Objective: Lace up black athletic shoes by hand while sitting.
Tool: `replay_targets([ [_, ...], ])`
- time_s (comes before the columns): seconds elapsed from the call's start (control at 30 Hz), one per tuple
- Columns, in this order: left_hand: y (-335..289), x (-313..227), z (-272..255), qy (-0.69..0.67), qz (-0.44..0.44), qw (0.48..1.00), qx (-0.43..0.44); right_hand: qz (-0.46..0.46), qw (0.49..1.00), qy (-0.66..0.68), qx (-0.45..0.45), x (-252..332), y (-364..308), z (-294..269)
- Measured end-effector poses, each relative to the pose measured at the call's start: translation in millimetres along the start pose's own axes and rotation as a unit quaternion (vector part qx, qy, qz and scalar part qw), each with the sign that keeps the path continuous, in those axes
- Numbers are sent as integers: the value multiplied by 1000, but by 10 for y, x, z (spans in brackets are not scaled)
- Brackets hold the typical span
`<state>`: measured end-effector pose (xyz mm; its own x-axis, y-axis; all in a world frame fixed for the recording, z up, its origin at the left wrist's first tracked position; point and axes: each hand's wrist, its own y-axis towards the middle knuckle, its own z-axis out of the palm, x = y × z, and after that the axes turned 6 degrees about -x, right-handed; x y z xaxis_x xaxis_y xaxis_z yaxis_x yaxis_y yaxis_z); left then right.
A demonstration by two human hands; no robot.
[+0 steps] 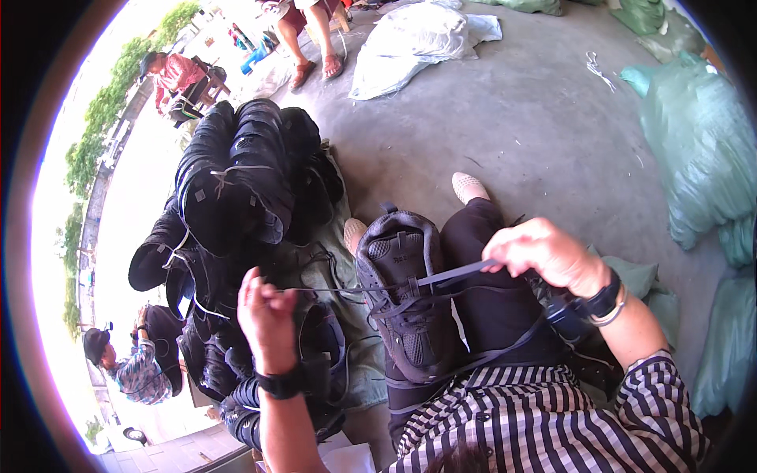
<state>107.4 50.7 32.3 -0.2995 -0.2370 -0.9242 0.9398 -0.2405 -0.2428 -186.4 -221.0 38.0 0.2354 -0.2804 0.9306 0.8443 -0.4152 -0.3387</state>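
Observation:
A dark grey lace-up shoe (414,331) rests on my lap, its collar and padded tongue pointing away from me and its toe toward me. A grey shoelace (453,274) is stretched across the shoe's upper. To the left, my left hand (268,315) pinches the thin-looking end of this lace. My right hand (540,251) is closed on the other side, where the lace looks flat and wider. Both hands are raised off the shoe. More lace trails loosely over my right thigh.
Tied stacks of black shoe pieces (236,181) stand on a cloth at my left. Green sacks (702,150) line the right side, and a white sack (418,39) lies ahead. One person (185,83) sits far left, another (146,366) at lower left; a third's legs show ahead.

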Motion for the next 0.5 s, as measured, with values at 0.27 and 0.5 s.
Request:
replay_targets([
  [0.27, 1297, -687, -2828, -90, 68, 960, -255, 12, 782, 562, -269, -606, -784, -2177],
  [0.5, 202, -193, -979, 38, 44, 997, 47, -98, 804, 537, -234, -249, -686, -1612],
])
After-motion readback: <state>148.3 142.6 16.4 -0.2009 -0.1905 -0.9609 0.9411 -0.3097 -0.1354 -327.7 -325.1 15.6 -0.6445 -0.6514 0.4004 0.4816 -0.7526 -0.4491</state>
